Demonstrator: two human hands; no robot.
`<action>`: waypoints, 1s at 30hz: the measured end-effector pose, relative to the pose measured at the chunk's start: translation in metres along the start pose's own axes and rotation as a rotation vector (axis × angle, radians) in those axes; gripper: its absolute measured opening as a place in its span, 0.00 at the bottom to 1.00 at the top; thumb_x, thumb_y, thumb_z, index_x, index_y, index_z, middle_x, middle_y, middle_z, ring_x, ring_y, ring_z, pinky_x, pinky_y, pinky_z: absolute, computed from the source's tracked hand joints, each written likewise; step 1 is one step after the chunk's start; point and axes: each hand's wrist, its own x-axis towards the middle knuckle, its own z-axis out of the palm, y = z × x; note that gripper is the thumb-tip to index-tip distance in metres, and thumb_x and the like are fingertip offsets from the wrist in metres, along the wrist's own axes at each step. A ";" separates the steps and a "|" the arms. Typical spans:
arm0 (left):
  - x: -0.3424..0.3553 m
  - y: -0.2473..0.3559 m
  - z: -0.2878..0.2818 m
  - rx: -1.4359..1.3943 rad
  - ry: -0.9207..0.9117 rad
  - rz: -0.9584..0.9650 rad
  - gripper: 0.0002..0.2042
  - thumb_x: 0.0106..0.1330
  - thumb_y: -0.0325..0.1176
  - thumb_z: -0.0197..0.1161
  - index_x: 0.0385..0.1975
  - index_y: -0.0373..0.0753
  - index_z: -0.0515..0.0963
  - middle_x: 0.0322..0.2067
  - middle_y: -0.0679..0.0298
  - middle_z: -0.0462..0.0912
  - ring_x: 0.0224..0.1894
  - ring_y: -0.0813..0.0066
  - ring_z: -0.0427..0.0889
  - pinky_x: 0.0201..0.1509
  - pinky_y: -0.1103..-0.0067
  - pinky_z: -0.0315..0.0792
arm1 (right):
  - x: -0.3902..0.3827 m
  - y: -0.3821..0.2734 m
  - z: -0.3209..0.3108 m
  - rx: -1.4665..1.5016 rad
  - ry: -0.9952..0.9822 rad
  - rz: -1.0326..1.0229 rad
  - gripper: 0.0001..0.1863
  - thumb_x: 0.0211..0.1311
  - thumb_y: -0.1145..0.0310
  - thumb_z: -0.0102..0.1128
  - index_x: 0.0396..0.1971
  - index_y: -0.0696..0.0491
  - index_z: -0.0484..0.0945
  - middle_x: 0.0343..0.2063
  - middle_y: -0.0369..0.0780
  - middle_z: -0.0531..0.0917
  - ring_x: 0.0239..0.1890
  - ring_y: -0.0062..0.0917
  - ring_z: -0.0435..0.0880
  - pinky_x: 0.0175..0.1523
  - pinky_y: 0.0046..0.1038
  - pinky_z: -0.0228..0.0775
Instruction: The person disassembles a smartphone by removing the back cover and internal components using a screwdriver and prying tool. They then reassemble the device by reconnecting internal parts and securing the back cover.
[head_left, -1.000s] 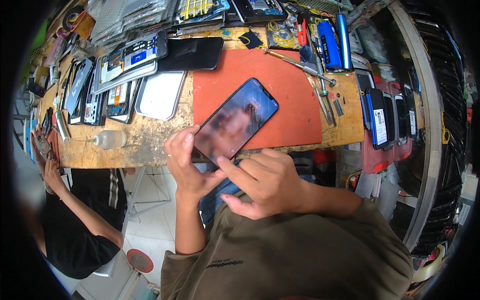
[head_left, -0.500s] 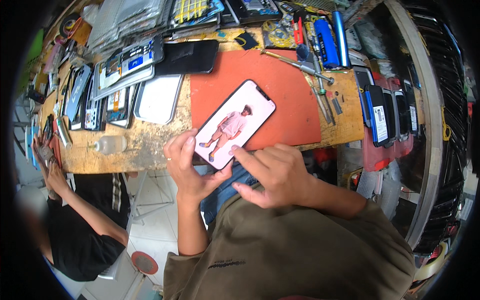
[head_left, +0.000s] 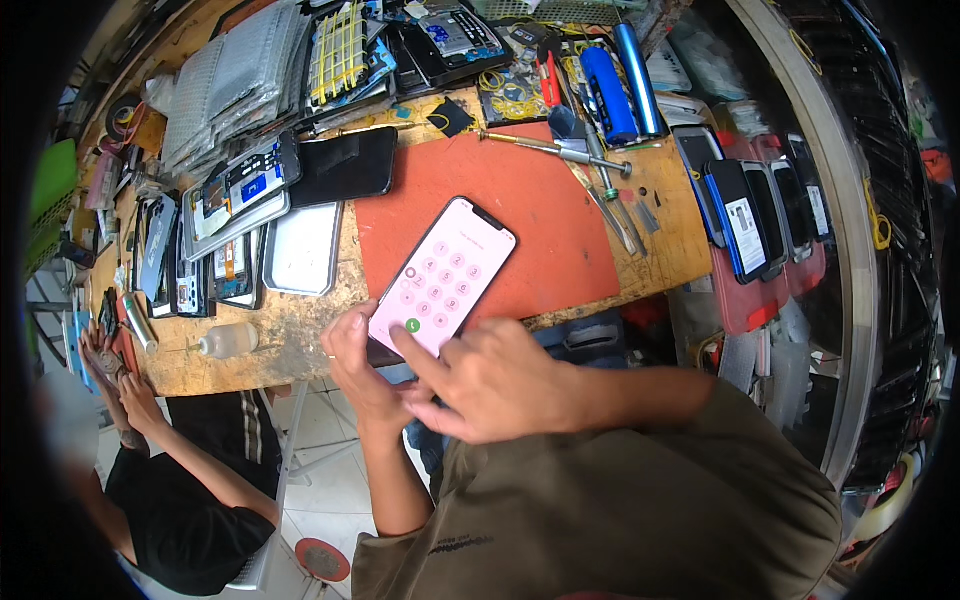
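Observation:
A smartphone (head_left: 452, 262) is tilted over the front edge of a red work mat (head_left: 560, 225), its lit pink screen showing a dial pad with a green call button. My left hand (head_left: 362, 368) grips its lower left corner, thumb along the side edge; the fingers underneath are hidden. Over the lower part of the screen, my right hand (head_left: 500, 378) points with its index finger beside the green button. Its other fingers are curled and hold nothing. Whether that fingertip touches the glass I cannot tell.
Opened phones (head_left: 240, 190) and a black panel (head_left: 345, 165) lie left of the mat. Screwdrivers (head_left: 560, 150) and tweezers (head_left: 615, 215) rest along its right side. A small bottle (head_left: 228, 341) stands near the bench edge. Another person's hands (head_left: 115, 365) are at far left.
The screen has switched from a picture of a standing figure to a dial pad. My right hand has moved left, its index finger now over the lower screen. The whole view has shifted slightly.

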 end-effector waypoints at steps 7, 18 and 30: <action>0.003 0.011 -0.006 0.027 -0.072 -0.097 0.53 0.51 0.42 0.86 0.77 0.36 0.60 0.56 0.46 0.82 0.54 0.46 0.81 0.59 0.54 0.73 | -0.035 0.068 -0.042 -0.141 0.225 0.266 0.30 0.69 0.54 0.69 0.64 0.58 0.83 0.22 0.43 0.86 0.21 0.37 0.85 0.28 0.41 0.74; 0.042 0.029 -0.004 0.000 -0.357 -0.112 0.47 0.48 0.43 0.84 0.71 0.33 0.74 0.56 0.51 0.82 0.59 0.48 0.78 0.66 0.56 0.68 | -0.067 0.117 -0.048 0.088 0.732 0.412 0.09 0.78 0.78 0.55 0.37 0.59 0.83 0.23 0.43 0.82 0.21 0.28 0.81 0.30 0.30 0.72; 0.055 0.024 0.008 -0.190 -0.076 -0.444 0.17 0.85 0.39 0.58 0.55 0.31 0.86 0.40 0.56 0.89 0.40 0.69 0.83 0.48 0.74 0.76 | -0.070 0.119 -0.046 -0.029 0.613 0.183 0.05 0.59 0.83 0.65 0.34 0.58 0.83 0.19 0.37 0.76 0.15 0.23 0.71 0.24 0.28 0.63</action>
